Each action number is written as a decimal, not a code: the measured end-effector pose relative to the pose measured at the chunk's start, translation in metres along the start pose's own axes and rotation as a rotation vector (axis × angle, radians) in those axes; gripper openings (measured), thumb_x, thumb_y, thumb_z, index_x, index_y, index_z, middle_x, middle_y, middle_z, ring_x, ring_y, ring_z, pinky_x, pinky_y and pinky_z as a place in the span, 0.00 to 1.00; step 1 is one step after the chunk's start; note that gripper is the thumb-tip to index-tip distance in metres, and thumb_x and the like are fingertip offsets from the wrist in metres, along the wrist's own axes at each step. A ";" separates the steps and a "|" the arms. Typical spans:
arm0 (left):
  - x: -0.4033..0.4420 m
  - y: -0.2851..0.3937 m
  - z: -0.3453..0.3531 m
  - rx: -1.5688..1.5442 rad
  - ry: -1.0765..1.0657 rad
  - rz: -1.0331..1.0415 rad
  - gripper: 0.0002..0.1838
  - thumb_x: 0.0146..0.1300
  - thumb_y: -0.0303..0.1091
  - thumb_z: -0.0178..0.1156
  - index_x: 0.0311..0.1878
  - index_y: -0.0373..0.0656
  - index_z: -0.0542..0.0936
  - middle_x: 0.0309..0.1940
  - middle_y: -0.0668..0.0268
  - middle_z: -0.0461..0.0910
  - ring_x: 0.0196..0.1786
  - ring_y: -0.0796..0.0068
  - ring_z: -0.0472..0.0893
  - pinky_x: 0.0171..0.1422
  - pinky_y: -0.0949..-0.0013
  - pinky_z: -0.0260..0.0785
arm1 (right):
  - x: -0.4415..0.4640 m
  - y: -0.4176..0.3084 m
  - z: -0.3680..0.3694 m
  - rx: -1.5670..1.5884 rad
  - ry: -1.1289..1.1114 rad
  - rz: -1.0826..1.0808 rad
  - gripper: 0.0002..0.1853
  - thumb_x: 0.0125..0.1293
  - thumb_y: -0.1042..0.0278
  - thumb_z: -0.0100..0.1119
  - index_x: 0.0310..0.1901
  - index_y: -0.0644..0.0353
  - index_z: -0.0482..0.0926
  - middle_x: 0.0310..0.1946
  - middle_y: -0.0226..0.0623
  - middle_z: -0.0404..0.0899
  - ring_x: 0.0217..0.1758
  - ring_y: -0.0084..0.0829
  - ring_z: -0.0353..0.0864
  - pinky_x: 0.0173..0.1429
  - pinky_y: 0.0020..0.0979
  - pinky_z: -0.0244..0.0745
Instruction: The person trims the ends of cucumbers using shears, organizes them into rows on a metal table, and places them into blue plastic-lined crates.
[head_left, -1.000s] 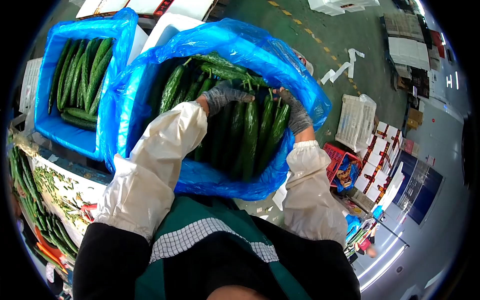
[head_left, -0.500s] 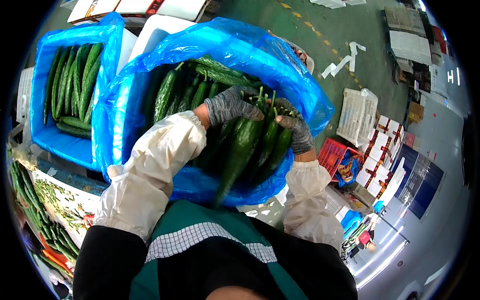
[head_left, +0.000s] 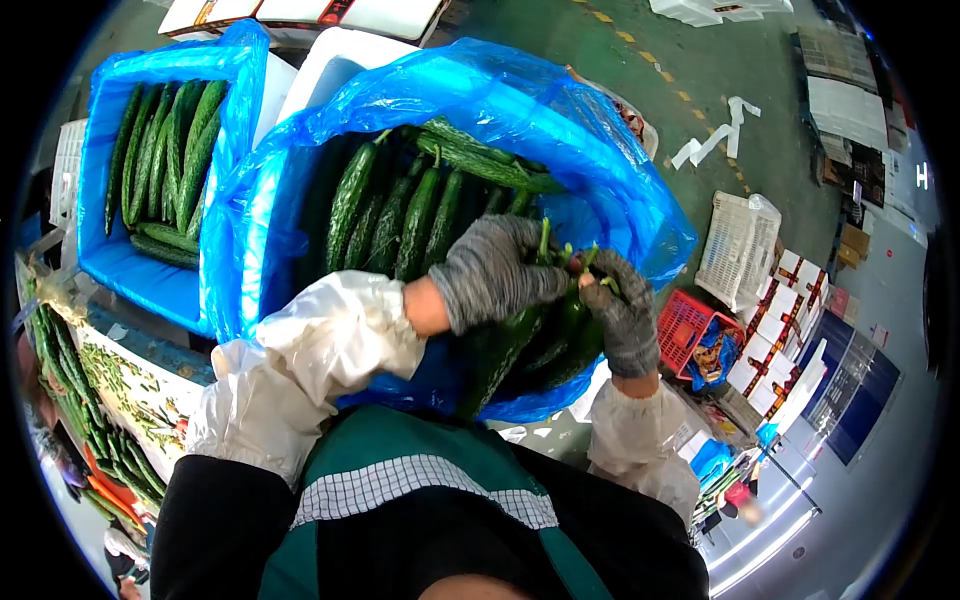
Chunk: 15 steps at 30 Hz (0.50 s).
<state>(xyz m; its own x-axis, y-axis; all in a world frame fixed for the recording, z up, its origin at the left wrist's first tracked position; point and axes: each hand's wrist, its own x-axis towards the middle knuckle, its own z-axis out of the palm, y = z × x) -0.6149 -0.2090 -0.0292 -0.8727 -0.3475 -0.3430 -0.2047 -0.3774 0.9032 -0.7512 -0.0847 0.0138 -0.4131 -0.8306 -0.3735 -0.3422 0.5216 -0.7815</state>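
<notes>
My left hand point(head_left: 500, 272), in a grey knit glove, is closed around the stem ends of several green cucumbers point(head_left: 508, 362). Close against it, my right hand point(head_left: 624, 318), gloved alike, grips the same bunch from the other side. Its stems poke up between my fingers, and the bodies hang down toward me. The bunch is over the near right part of a white foam box lined with a blue plastic bag point(head_left: 470, 75). More cucumbers point(head_left: 388, 215) lie side by side in that box, some crosswise at the far side. My gloves hide part of the bunch.
At left stands a second blue-lined box point(head_left: 140, 275) holding cucumbers. A sorting table with cut vegetables point(head_left: 130, 390) is at lower left. On the right are a white crate point(head_left: 738, 250), a red basket point(head_left: 682, 330) and stacked cartons point(head_left: 775, 320). Paper strips point(head_left: 715, 135) lie on the green floor.
Both hands, with the bunch of cucumbers, have come down and nearer to me, uncovering more cucumbers in the box. My hands are closer together. The whole view has shifted slightly.
</notes>
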 end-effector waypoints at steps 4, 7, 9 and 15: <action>-0.030 0.016 0.006 0.388 0.081 0.206 0.07 0.49 0.28 0.62 0.32 0.39 0.77 0.27 0.62 0.78 0.29 0.74 0.77 0.32 0.71 0.69 | -0.024 -0.013 0.002 0.113 -0.006 -0.072 0.11 0.57 0.69 0.59 0.39 0.64 0.74 0.37 0.37 0.77 0.42 0.28 0.75 0.46 0.28 0.70; -0.038 0.010 0.008 0.285 0.109 0.337 0.07 0.49 0.28 0.62 0.32 0.39 0.76 0.26 0.61 0.76 0.28 0.71 0.77 0.33 0.71 0.69 | -0.036 -0.015 0.007 0.328 -0.073 -0.094 0.15 0.53 0.72 0.63 0.42 0.61 0.71 0.41 0.39 0.73 0.46 0.29 0.73 0.48 0.28 0.69; -0.039 0.007 0.007 0.162 0.127 0.254 0.08 0.50 0.28 0.62 0.35 0.38 0.76 0.27 0.64 0.76 0.31 0.75 0.76 0.36 0.72 0.69 | -0.038 -0.014 0.006 0.279 -0.087 -0.094 0.15 0.53 0.73 0.62 0.41 0.61 0.71 0.40 0.38 0.73 0.45 0.29 0.72 0.47 0.28 0.69; -0.024 0.012 -0.001 0.015 0.073 0.116 0.07 0.51 0.27 0.62 0.34 0.38 0.76 0.29 0.66 0.76 0.33 0.78 0.75 0.38 0.74 0.68 | -0.021 -0.007 0.017 0.131 0.032 -0.248 0.09 0.52 0.78 0.60 0.36 0.62 0.73 0.30 0.39 0.75 0.31 0.32 0.76 0.37 0.28 0.72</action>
<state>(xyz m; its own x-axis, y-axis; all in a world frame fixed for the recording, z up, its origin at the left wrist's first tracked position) -0.5958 -0.2057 -0.0104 -0.8564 -0.4500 -0.2532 -0.1110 -0.3184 0.9414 -0.7253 -0.0737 0.0183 -0.3580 -0.9218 -0.1485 -0.3249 0.2721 -0.9057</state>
